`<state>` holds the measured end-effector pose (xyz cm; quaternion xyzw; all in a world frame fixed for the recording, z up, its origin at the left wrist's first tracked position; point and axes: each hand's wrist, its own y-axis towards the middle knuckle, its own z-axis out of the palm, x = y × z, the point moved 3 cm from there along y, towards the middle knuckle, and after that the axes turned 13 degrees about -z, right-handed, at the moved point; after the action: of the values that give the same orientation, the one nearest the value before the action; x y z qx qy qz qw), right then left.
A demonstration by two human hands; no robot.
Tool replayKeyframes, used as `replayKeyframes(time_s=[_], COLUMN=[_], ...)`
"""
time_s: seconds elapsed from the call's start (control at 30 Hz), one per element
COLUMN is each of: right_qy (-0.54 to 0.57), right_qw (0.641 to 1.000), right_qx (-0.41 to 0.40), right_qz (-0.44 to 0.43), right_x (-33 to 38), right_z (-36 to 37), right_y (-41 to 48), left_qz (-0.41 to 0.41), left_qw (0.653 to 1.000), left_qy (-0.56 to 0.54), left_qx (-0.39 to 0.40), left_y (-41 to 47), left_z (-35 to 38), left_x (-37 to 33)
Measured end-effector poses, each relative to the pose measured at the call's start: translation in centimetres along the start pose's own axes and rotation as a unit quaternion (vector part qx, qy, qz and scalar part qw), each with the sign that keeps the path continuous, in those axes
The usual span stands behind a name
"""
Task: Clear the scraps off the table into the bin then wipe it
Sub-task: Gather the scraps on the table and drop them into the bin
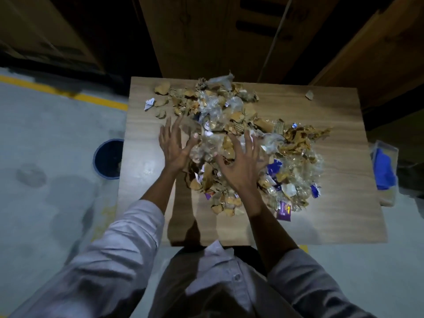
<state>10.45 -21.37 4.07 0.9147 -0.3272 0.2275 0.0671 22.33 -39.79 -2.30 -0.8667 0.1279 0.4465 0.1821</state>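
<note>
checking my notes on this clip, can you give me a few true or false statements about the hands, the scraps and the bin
1. Both hands are spread open over the pile of scraps. True: the left hand and the right hand have fingers splayed on the pile.
2. The bin stands on the table. False: the blue bin is on the floor beside the table's left edge.
3. The table has already been cleared. False: scraps cover much of its middle.
4. One small scrap lies apart from the pile near the far right corner. True.
5. A blue cloth lies off the table's right side. True.
</note>
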Motion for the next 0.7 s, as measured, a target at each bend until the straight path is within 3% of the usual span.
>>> replayKeyframes(time_s=[0.2,0.43,0.63,0.7], right_qy=[-0.048,-0.11,-0.172,-0.155], right_qw=[0.993,0.976,0.953,0.957], right_qx=[0.056,0.089,0.215,0.217], right_qz=[-0.095,-0.167,-0.125,-0.115], right_x=[4.6,7.7,5.3,4.4], right_z=[3.5,7.0,8.6,7.8], right_y=[8.4,16.9,18.5,17.4], left_qz=[-0.058,-0.059,0.009,0.012], left_qw=[0.998,0.998,0.997,0.996], left_qy=[0.01,0.011,0.05,0.045], left_qx=[-0.011,-0.025,0.049,0.074], left_y=[5.7,12.2,12.5,10.3], left_z=[-2.6,-1.9,1.9,3.2], left_x=[1.2,3.2,1.4,0.6])
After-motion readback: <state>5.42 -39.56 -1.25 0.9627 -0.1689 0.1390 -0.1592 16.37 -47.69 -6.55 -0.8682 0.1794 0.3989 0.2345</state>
